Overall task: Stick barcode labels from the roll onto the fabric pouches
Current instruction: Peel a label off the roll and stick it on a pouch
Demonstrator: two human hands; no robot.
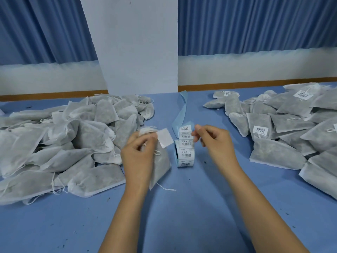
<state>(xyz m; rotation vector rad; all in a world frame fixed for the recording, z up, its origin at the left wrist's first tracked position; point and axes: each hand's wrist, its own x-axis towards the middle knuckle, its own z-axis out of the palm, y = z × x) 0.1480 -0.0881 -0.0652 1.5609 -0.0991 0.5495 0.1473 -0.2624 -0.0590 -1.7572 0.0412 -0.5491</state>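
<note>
- My left hand [138, 156] grips the gathered neck of a pouch [161, 167], whose long axis hangs from my fingers toward me.
- A peeled label [165, 140], blank side up, sticks out right of those fingertips, just above the pouch body.
- My right hand [216, 141] is apart from the left, fingers curled at the edge of the roll [185, 154]; I cannot tell if they pinch it.
- Farther: unlabelled pile [73, 136] left, labelled pile [291, 125] right.

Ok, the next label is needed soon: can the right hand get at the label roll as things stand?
Probably yes: the right hand is beside the label roll, fingertips at its strip's edge, nothing between.
</note>
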